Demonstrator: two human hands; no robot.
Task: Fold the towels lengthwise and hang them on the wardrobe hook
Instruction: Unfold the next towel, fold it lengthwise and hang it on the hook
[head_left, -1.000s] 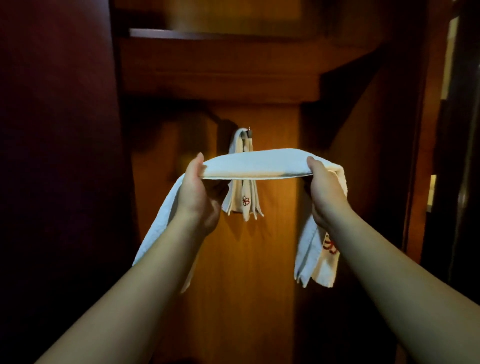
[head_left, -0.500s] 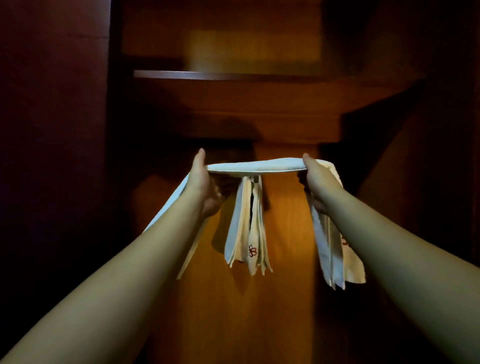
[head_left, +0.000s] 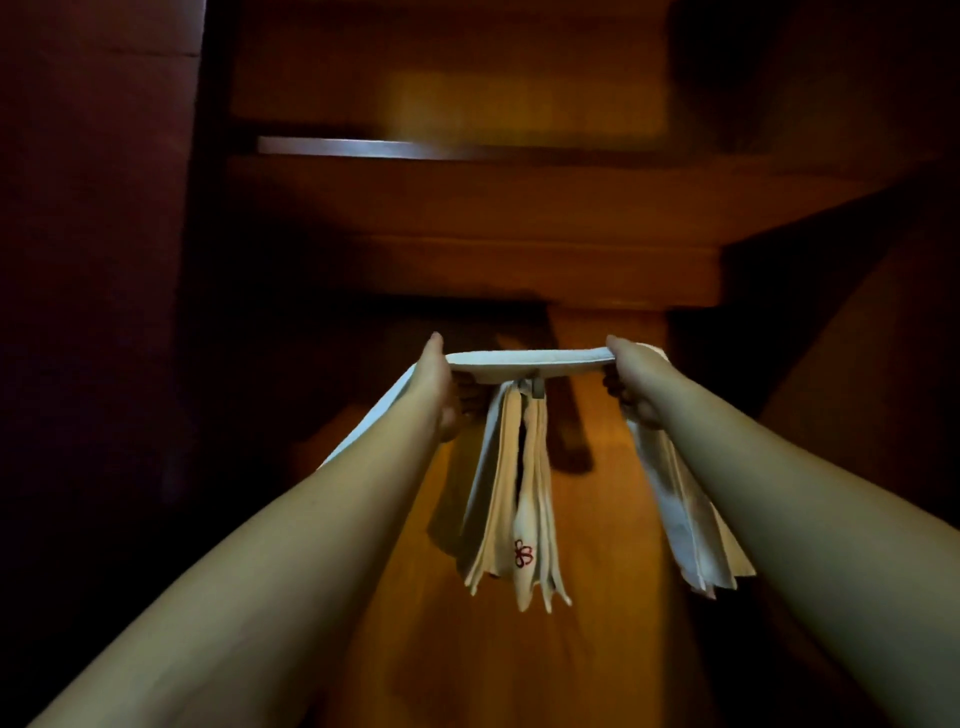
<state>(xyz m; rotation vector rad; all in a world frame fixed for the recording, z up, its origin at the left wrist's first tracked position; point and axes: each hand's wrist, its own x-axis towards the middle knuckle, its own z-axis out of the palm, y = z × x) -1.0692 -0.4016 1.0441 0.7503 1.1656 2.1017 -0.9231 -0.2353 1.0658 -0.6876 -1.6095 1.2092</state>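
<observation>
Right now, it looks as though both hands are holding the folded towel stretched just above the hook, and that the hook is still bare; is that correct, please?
Not quite: the hook is not bare. The head view shows towels with a red embroidered mark already hanging from it. The rest holds: the left hand and right hand hold the folded towel stretched just above the hook.
</observation>
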